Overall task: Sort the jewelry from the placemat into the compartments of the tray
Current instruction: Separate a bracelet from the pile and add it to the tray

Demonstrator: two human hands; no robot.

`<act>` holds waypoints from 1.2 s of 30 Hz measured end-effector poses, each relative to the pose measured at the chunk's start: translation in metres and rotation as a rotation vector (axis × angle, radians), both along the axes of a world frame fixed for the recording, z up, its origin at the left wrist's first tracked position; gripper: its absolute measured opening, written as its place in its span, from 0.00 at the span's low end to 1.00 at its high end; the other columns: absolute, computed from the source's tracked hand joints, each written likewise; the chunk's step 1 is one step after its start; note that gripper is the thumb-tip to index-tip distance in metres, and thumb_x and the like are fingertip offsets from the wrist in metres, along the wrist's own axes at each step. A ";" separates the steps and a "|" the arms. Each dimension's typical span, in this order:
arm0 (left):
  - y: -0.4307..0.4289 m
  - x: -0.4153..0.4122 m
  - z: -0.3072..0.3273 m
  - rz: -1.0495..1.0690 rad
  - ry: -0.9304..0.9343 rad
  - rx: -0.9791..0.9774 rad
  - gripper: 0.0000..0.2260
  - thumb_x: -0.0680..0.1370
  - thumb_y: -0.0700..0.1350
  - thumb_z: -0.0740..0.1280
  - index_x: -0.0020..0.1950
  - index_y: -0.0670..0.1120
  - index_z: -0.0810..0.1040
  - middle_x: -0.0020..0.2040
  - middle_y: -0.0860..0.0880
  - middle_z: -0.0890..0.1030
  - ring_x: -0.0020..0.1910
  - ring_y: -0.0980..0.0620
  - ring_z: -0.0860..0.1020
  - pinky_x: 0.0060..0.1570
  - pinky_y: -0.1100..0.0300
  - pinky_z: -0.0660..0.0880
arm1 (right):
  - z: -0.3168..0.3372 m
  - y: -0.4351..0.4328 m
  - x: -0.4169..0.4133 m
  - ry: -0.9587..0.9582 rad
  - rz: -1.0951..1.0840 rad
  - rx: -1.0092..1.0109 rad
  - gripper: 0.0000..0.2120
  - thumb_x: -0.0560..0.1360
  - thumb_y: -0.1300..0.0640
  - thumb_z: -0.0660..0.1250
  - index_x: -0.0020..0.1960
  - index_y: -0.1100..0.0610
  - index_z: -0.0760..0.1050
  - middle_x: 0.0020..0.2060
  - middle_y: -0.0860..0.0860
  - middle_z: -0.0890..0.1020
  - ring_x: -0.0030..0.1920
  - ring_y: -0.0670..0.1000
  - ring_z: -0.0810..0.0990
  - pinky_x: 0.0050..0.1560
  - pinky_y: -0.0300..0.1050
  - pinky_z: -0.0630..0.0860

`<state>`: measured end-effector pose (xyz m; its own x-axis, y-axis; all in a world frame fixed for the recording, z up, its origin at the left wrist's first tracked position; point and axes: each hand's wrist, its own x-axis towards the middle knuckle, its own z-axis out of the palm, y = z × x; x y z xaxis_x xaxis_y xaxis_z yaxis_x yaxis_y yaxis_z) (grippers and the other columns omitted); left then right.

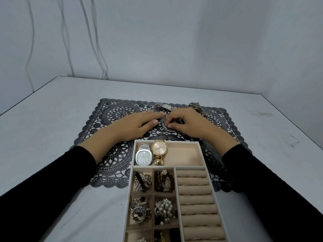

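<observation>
Left hand (139, 124) lies flat, fingers straight, on the black lace placemat (111, 110); right hand (188, 123) pinches a thin silver bangle (165, 128) beyond the beige compartment tray (201, 154).

Three watches (144, 157) (159, 151) (166, 107), one tray (184, 141), one placemat (113, 110).

One cam only, head-worn, wide-angle. Looks fwd & down from the person's side of the table (52, 119), over both sleeves (52, 180). Close range, arm's reach. Tray (174, 140) sits nearest, cut off by the bottom edge. Mat (113, 112) lies mid-frame just beyond it. Left hand (138, 122) & right hand (188, 123) are approx centre. Upper half is wall (174, 41), meeting the table's far edge.
</observation>
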<state>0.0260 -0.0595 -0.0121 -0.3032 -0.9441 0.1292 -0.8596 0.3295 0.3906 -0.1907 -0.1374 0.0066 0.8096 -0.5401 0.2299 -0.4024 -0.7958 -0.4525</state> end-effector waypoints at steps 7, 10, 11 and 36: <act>-0.002 0.000 0.001 -0.035 -0.062 0.005 0.18 0.84 0.52 0.53 0.75 0.60 0.62 0.76 0.57 0.62 0.77 0.59 0.56 0.73 0.61 0.51 | 0.000 0.005 -0.003 -0.029 -0.008 -0.006 0.04 0.75 0.59 0.70 0.48 0.54 0.82 0.45 0.45 0.83 0.49 0.43 0.78 0.55 0.38 0.72; -0.002 -0.001 0.001 -0.035 -0.078 -0.003 0.18 0.84 0.51 0.53 0.75 0.60 0.63 0.76 0.57 0.63 0.76 0.59 0.57 0.73 0.61 0.52 | 0.001 0.006 -0.005 -0.041 -0.013 -0.013 0.04 0.74 0.61 0.69 0.47 0.56 0.82 0.45 0.47 0.83 0.49 0.45 0.78 0.54 0.38 0.72; -0.002 -0.001 0.001 -0.034 -0.081 -0.005 0.18 0.84 0.51 0.53 0.75 0.60 0.63 0.76 0.57 0.63 0.76 0.59 0.57 0.73 0.61 0.52 | 0.001 0.007 -0.006 -0.042 -0.020 -0.012 0.04 0.74 0.61 0.69 0.47 0.56 0.82 0.45 0.47 0.83 0.49 0.45 0.79 0.53 0.38 0.72; 0.002 -0.002 0.003 -0.108 -0.135 -0.075 0.18 0.84 0.52 0.53 0.75 0.60 0.64 0.74 0.62 0.63 0.72 0.65 0.57 0.70 0.64 0.54 | -0.005 0.006 -0.019 -0.062 -0.103 -0.002 0.03 0.74 0.61 0.70 0.46 0.55 0.81 0.39 0.42 0.80 0.42 0.38 0.76 0.44 0.26 0.68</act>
<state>0.0236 -0.0575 -0.0095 -0.4214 -0.8946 0.1491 -0.8606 0.4463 0.2452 -0.2094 -0.1314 0.0016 0.7341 -0.6190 0.2790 -0.4531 -0.7526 -0.4778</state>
